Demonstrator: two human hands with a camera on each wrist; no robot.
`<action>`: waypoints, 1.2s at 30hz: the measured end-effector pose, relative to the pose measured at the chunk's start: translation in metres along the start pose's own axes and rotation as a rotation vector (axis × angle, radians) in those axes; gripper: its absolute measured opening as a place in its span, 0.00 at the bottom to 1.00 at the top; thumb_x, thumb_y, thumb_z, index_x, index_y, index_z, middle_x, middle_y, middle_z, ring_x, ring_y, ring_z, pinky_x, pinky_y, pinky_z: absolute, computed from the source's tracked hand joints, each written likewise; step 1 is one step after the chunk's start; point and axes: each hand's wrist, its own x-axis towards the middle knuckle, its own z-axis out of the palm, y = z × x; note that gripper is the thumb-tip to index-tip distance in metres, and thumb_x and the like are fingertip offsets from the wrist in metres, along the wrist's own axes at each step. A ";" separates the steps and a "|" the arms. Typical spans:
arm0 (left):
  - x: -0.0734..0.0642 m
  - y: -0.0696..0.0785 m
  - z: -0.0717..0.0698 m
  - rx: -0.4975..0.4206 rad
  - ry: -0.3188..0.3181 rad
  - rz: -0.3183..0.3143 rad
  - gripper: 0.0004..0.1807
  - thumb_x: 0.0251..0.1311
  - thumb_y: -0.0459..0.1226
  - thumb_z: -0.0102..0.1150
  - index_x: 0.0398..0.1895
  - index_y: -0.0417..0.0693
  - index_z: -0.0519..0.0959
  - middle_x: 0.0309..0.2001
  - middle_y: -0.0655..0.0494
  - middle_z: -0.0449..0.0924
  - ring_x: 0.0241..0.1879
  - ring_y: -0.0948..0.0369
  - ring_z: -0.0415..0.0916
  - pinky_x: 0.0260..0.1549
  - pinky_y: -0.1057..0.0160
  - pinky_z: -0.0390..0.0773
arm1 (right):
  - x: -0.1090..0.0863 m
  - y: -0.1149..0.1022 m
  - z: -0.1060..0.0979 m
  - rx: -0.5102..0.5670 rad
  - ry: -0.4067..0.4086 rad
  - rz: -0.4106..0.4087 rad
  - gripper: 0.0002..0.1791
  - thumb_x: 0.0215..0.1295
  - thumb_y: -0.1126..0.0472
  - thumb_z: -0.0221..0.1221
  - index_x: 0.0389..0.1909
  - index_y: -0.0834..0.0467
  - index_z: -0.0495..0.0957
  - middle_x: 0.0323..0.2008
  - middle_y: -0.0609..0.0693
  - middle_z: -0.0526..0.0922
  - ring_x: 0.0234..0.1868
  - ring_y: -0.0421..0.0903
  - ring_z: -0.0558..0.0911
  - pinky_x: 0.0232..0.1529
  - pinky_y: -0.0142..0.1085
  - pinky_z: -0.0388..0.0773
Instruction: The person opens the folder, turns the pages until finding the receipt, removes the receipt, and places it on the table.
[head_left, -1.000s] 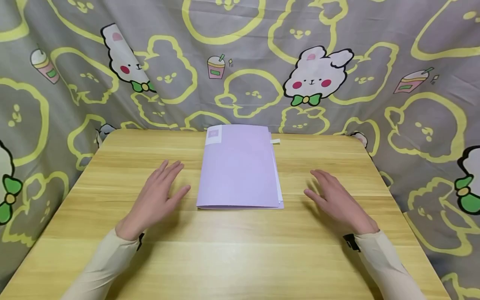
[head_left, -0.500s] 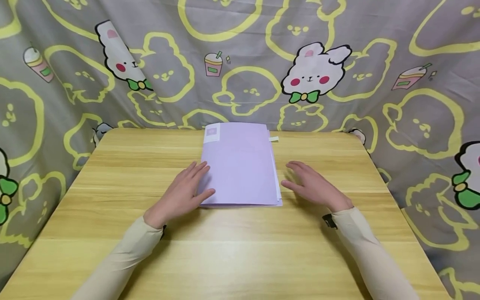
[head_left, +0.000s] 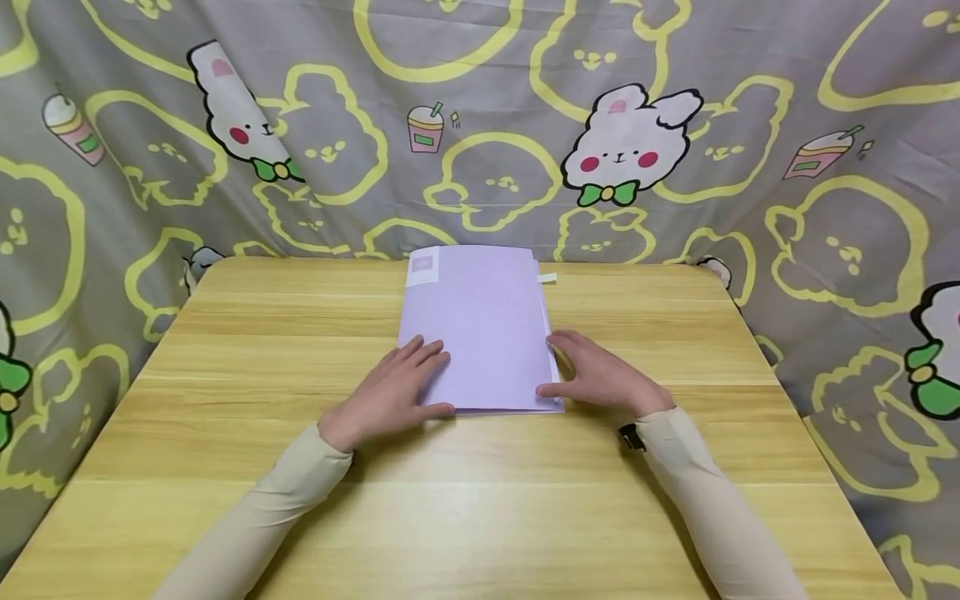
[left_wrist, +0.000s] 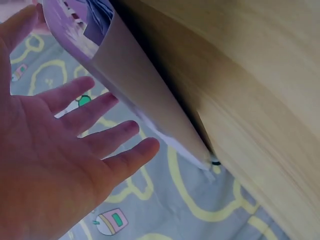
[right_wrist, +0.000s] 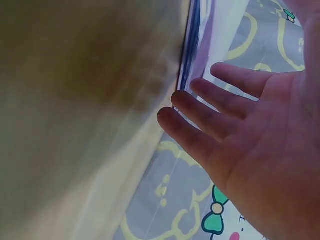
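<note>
A light purple folder (head_left: 480,333) with a white label at its upper left corner lies on the wooden table. White paper edges and a pale tab (head_left: 548,278) stick out at its right side. Over its lower left part is my left hand (head_left: 393,392), fingers spread; the left wrist view has them straight beside the folder's spine (left_wrist: 145,85). At the right edge is my right hand (head_left: 603,375), its thumb at the cover's lower right corner. In the right wrist view its straight fingertips are at the page edges (right_wrist: 188,50); whether they touch is unclear.
The wooden table (head_left: 480,517) extends around the folder to both sides and toward me. Behind it and at both sides hangs a grey curtain (head_left: 495,108) with cartoon rabbits and yellow outlines.
Both hands have moved inward to the folder, the left from the table on the left, the right from the table on the right. The folder stays in place; the head view has shifted slightly.
</note>
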 end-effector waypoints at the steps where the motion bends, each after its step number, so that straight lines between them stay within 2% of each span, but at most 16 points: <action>1: 0.000 0.000 0.001 -0.001 0.001 0.010 0.46 0.60 0.60 0.68 0.74 0.44 0.68 0.77 0.44 0.61 0.78 0.38 0.52 0.73 0.37 0.56 | 0.000 0.000 0.001 0.002 -0.004 -0.005 0.59 0.56 0.32 0.69 0.77 0.67 0.59 0.77 0.64 0.60 0.78 0.61 0.60 0.75 0.55 0.59; 6: -0.001 0.000 0.004 0.016 0.016 0.070 0.45 0.57 0.55 0.73 0.72 0.41 0.71 0.76 0.40 0.62 0.77 0.36 0.54 0.74 0.41 0.56 | 0.000 0.002 0.006 -0.001 -0.029 -0.013 0.60 0.53 0.35 0.73 0.77 0.65 0.58 0.77 0.63 0.59 0.78 0.60 0.60 0.75 0.55 0.60; 13: 0.000 -0.002 0.007 0.047 0.022 0.086 0.43 0.57 0.54 0.73 0.71 0.40 0.72 0.75 0.38 0.63 0.76 0.35 0.56 0.74 0.42 0.56 | 0.002 0.005 0.008 -0.029 -0.038 -0.032 0.59 0.54 0.40 0.75 0.78 0.65 0.57 0.77 0.64 0.59 0.77 0.61 0.60 0.75 0.55 0.60; 26: -0.004 -0.003 0.004 -0.057 0.001 0.085 0.40 0.62 0.50 0.70 0.72 0.39 0.70 0.77 0.36 0.59 0.77 0.35 0.52 0.76 0.42 0.53 | 0.002 0.006 0.007 -0.021 -0.014 -0.029 0.50 0.64 0.43 0.70 0.78 0.63 0.59 0.76 0.62 0.64 0.76 0.60 0.62 0.74 0.55 0.60; 31: -0.006 -0.003 0.002 -0.090 -0.015 0.084 0.39 0.64 0.48 0.69 0.72 0.39 0.69 0.77 0.36 0.58 0.77 0.34 0.52 0.75 0.41 0.54 | 0.002 0.007 0.008 -0.042 -0.021 -0.034 0.48 0.63 0.45 0.71 0.75 0.66 0.63 0.75 0.64 0.65 0.75 0.61 0.63 0.74 0.54 0.60; 36: -0.007 -0.004 0.000 -0.108 0.004 0.104 0.38 0.64 0.47 0.69 0.72 0.38 0.69 0.76 0.34 0.59 0.76 0.34 0.53 0.74 0.41 0.55 | 0.002 0.007 0.006 -0.055 -0.023 -0.029 0.51 0.59 0.44 0.73 0.74 0.68 0.64 0.76 0.64 0.62 0.76 0.62 0.62 0.75 0.55 0.60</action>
